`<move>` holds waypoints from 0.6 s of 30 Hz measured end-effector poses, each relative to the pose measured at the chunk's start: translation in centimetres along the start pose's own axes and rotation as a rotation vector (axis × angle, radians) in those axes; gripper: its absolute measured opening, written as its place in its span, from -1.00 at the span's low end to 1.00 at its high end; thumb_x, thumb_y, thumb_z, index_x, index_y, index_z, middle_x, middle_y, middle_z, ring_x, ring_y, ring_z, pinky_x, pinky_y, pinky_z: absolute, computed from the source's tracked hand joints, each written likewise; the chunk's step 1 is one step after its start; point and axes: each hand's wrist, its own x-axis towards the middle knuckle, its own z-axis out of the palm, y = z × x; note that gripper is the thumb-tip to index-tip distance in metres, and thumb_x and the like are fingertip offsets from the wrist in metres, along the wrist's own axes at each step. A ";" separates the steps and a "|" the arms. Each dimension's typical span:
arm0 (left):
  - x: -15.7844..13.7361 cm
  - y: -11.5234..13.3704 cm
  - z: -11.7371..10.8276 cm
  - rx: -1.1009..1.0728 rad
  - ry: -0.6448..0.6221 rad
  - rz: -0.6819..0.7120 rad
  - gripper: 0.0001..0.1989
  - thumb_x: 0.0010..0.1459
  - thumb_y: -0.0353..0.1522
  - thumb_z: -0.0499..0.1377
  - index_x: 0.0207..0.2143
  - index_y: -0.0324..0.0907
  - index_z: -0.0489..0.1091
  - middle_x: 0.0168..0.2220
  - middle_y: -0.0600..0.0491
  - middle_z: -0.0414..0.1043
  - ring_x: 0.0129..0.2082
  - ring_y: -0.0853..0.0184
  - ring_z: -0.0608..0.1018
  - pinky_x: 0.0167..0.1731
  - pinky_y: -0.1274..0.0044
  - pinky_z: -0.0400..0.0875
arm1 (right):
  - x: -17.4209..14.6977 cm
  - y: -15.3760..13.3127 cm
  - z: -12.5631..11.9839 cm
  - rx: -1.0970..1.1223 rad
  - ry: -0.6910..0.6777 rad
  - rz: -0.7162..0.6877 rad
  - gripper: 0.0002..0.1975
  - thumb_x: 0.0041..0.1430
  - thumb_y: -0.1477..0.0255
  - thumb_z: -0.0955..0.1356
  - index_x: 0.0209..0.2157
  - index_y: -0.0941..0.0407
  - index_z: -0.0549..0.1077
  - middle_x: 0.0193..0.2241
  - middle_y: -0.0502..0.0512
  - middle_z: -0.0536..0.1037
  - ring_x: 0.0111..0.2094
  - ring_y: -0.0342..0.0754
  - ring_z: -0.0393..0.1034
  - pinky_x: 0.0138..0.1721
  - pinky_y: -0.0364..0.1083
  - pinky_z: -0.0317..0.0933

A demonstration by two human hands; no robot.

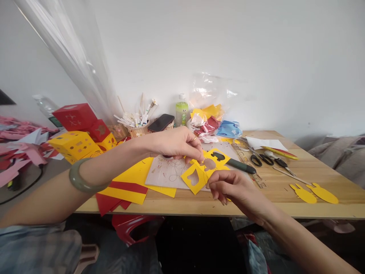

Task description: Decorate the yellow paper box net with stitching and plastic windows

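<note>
My left hand reaches in above the cutting board, thumb and forefinger pinched together. Lower and to the right, my right hand is closed in a pinch too. A very fine thread seems to run between the two sets of fingertips, though it is hard to make out. Behind them is a yellow paper piece with heart, circle and mushroom-like cut-outs, partly covered by my fingers. A dark green handled tool sticks out from beside the paper; its other end is hidden.
Yellow and red paper sheets lie on the left, below red and yellow boxes. Toward the wall stand a green drink bottle and a phone. Scissors and yellow rabbit cut-outs lie right.
</note>
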 end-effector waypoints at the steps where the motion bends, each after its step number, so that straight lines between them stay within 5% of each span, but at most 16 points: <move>1: 0.0 0.1 0.0 0.005 -0.002 0.005 -0.85 -0.03 -0.31 0.17 -0.52 -0.23 0.42 -0.67 0.16 0.28 -0.73 0.55 0.18 -0.74 0.65 0.01 | 0.1 0.0 -0.1 -0.030 -0.013 0.017 -0.91 -0.12 0.44 0.37 -0.57 0.18 0.46 -0.68 -0.05 0.43 -0.69 -0.29 0.19 -0.66 -0.26 0.04; 6: -0.1 0.3 -0.1 -0.007 0.013 0.000 -0.85 -0.04 -0.30 0.18 -0.52 -0.22 0.43 -0.66 0.15 0.28 -0.73 0.55 0.18 -0.74 0.64 0.01 | 0.5 -0.2 -1.9 -0.391 -0.115 0.070 -0.86 0.00 0.39 0.36 -0.43 0.17 0.52 -0.58 0.00 0.48 -0.61 -0.23 0.27 -0.58 -0.22 0.13; 9: -0.1 0.1 -0.2 -0.017 0.028 -0.003 -0.86 -0.04 -0.31 0.18 -0.51 -0.21 0.44 -0.66 0.14 0.30 -0.73 0.55 0.18 -0.75 0.64 0.00 | 0.4 -1.4 -2.7 -0.538 0.019 0.014 -0.84 0.00 0.38 0.36 -0.40 0.14 0.54 -0.52 0.03 0.51 -0.56 -0.19 0.29 -0.58 -0.21 0.14; 12: -0.1 0.0 -0.3 -0.007 0.026 0.012 -0.86 -0.04 -0.30 0.18 -0.50 -0.21 0.44 -0.64 0.14 0.30 -0.72 0.54 0.19 -0.75 0.64 0.01 | 0.0 -3.4 -2.3 -0.418 0.155 -0.119 -0.75 0.04 0.32 0.35 -0.25 0.12 0.52 -0.33 0.08 0.55 -0.54 -0.21 0.30 -0.55 -0.20 0.19; 16: -0.1 0.1 -0.4 0.029 0.035 0.023 -0.85 -0.02 -0.30 0.17 -0.49 -0.22 0.44 -0.63 0.14 0.28 -0.71 0.54 0.20 -0.73 0.64 0.04 | -0.1 -5.8 -0.4 -0.274 -0.041 -0.164 -0.54 0.07 0.22 0.34 0.00 0.10 0.38 -0.41 0.08 0.53 -0.51 -0.15 0.39 -0.49 -0.15 0.26; 18: -0.3 0.2 -0.6 0.061 0.032 0.027 -0.84 -0.01 -0.31 0.16 -0.48 -0.22 0.44 -0.63 0.13 0.28 -0.70 0.54 0.22 -0.72 0.64 0.06 | 0.2 -6.5 0.4 -0.336 -0.118 -0.157 -0.57 0.06 0.19 0.34 -0.06 0.13 0.41 -0.59 0.00 0.46 -0.58 -0.16 0.34 -0.55 -0.17 0.20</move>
